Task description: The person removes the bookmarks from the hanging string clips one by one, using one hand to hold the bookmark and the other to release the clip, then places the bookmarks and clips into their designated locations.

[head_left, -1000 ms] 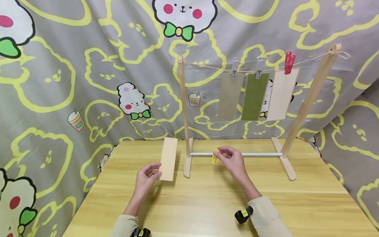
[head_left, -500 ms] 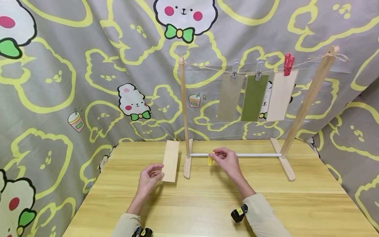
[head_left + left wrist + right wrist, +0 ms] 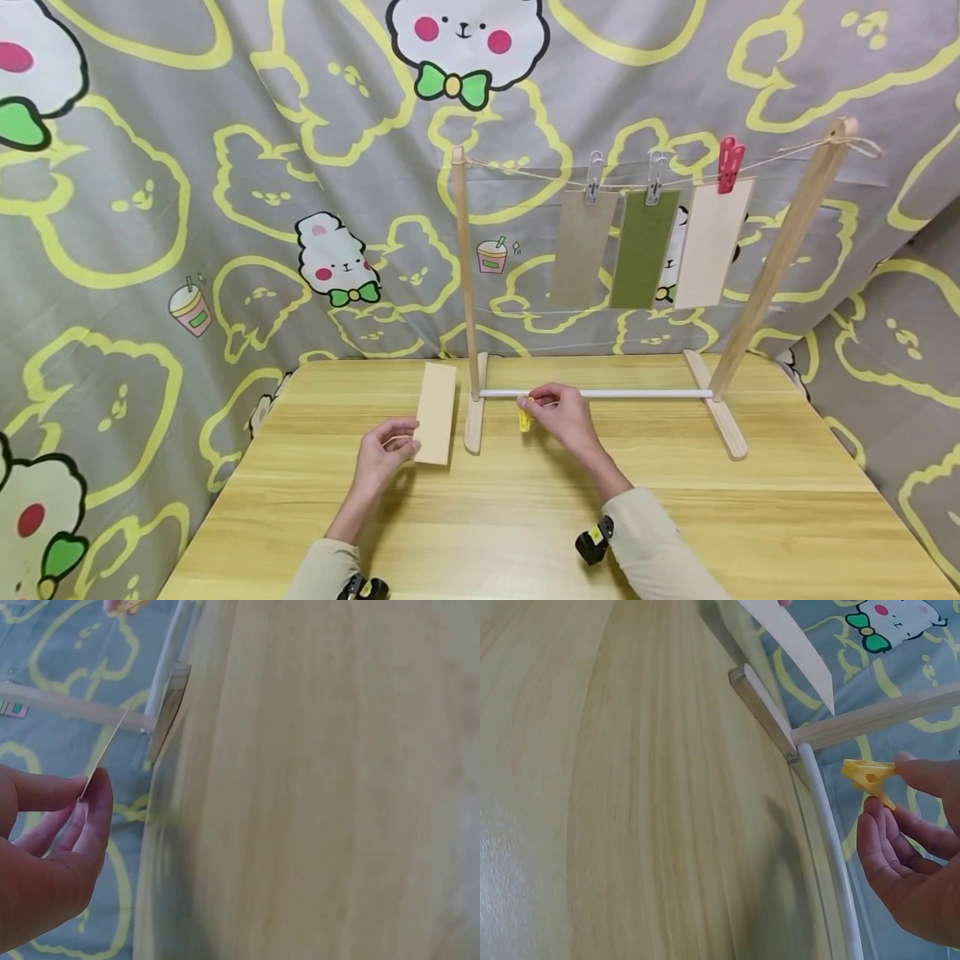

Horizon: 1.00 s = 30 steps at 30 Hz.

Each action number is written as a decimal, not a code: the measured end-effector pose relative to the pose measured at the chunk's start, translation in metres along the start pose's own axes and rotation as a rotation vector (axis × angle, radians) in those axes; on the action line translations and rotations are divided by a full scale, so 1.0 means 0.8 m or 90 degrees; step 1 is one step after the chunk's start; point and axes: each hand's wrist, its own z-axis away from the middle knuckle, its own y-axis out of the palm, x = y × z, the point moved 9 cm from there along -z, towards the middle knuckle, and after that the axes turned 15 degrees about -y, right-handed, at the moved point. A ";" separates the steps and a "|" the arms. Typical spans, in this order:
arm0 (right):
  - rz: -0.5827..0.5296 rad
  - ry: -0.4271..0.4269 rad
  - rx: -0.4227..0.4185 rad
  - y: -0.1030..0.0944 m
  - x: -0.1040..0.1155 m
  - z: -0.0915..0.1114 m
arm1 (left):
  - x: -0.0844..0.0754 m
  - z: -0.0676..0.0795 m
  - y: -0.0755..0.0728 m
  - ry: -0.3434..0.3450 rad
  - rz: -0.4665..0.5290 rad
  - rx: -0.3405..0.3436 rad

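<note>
My left hand [image 3: 380, 457] pinches a pale cream rectangular card [image 3: 435, 414] by its lower left edge, left of the wooden stand. In the left wrist view the card [image 3: 105, 754] is seen edge-on between thumb and fingers. My right hand [image 3: 564, 417] pinches a yellow clothespin [image 3: 525, 414] by its handles, in front of the white crossbar. The right wrist view shows the clothespin [image 3: 870, 776] between thumb and fingertips. On the twine line hang a grey-beige card [image 3: 583, 248], a green card [image 3: 645, 248] and a cream-white card [image 3: 714, 243].
Two clear clothespins [image 3: 594, 177] and a red clothespin [image 3: 730, 165] grip the hanging cards on the twine [image 3: 525, 172]. Wooden posts [image 3: 467, 275] with feet and a white crossbar [image 3: 637, 393] form the stand. A patterned curtain [image 3: 150, 250] backs the wooden table [image 3: 480, 533].
My right hand has moved left and slightly nearer with the yellow clothespin. The left hand has shifted a little right and down with the cream card. The hanging cards stay in place.
</note>
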 end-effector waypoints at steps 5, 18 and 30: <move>0.046 0.008 0.020 0.007 -0.006 0.000 | 0.004 -0.002 0.002 -0.006 -0.011 0.004; 0.075 0.009 0.059 0.023 -0.012 0.003 | 0.013 -0.007 0.007 -0.035 -0.045 0.002; 0.104 0.021 0.088 0.031 -0.015 0.003 | 0.017 -0.007 0.015 -0.053 -0.068 0.004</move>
